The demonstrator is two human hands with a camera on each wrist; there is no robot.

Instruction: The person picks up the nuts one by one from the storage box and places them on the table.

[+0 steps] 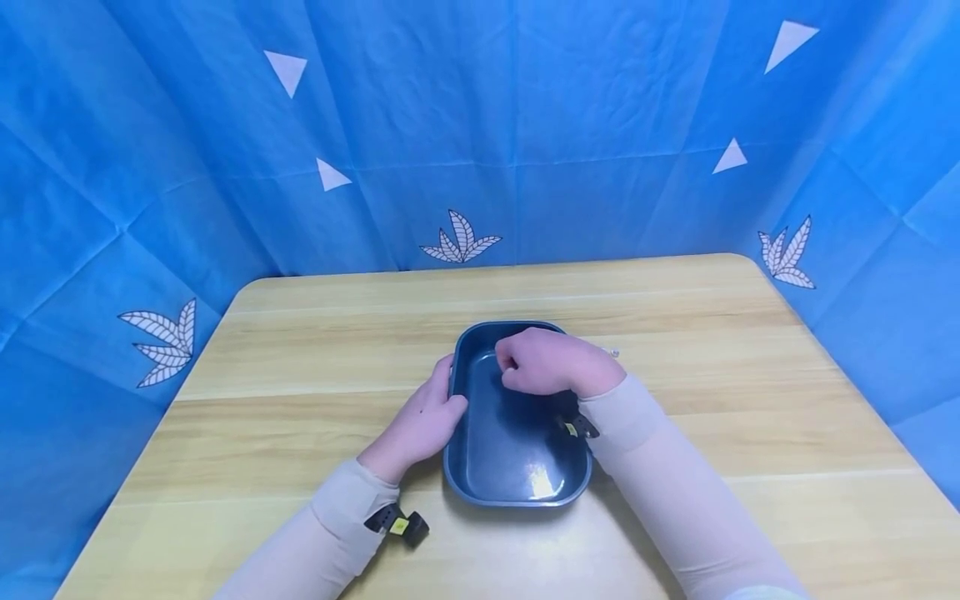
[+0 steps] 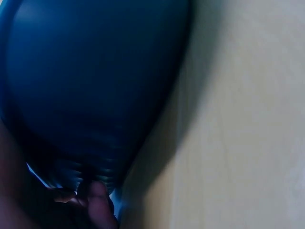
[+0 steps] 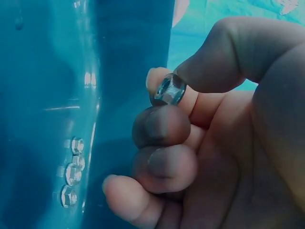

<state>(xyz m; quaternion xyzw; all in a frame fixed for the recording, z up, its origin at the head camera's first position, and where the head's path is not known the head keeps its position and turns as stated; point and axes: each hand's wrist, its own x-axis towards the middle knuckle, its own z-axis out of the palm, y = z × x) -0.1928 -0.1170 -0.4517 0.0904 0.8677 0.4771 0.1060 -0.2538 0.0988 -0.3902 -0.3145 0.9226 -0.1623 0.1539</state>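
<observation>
A dark blue rectangular tray (image 1: 517,450) stands on the table. My left hand (image 1: 423,421) grips its left side, thumb at the rim; in the left wrist view, fingertips (image 2: 97,202) touch the tray (image 2: 95,71). My right hand (image 1: 551,362) is over the far part of the tray. In the right wrist view, my right hand (image 3: 209,119) pinches a shiny metal nut (image 3: 171,89) between thumb and forefinger, other fingers curled. Several similar nuts (image 3: 73,174) lie in a row inside the tray, along the base of a wall; the right hand hides this area in the head view.
A small shiny object (image 1: 615,352) lies on the wooden table (image 1: 315,350) to the right of the tray, partly hidden behind the right wrist. Blue curtains (image 1: 585,125) with white triangles and leaf shapes hang along the back and sides.
</observation>
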